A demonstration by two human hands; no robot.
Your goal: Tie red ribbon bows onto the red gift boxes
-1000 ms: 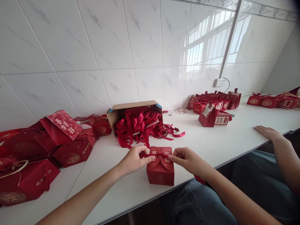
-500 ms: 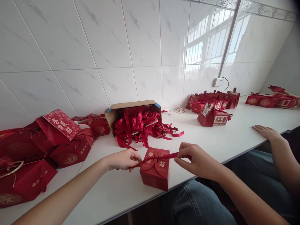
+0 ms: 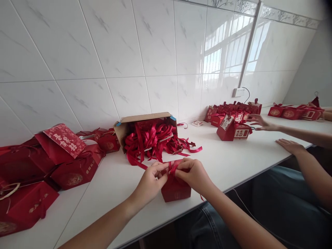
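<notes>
A small red gift box (image 3: 176, 192) stands on the white table close to its front edge. Over its top, a red ribbon (image 3: 172, 168) is pinched by both hands. My left hand (image 3: 153, 178) is closed at the ribbon's left side, thumb and forefinger together. From the right, my right hand (image 3: 192, 174) grips the ribbon between thumb and fingertips. The hands cover most of the box's top, so I cannot tell how the ribbon is crossed or looped. One ribbon end hangs below my right wrist.
Behind the box lies an open cardboard carton (image 3: 119, 135) spilling red ribbons (image 3: 153, 136). Red boxes (image 3: 75, 173) are heaped at left; others (image 3: 228, 133) stand at right. Another person's hand (image 3: 260, 122) reaches towards those, and a second hand (image 3: 290, 146) rests on the table (image 3: 124, 214).
My hands have come together over the box; the ribbon was stretched straight across before. The box has turned slightly. Another person's hand has appeared beside the boxes at right.
</notes>
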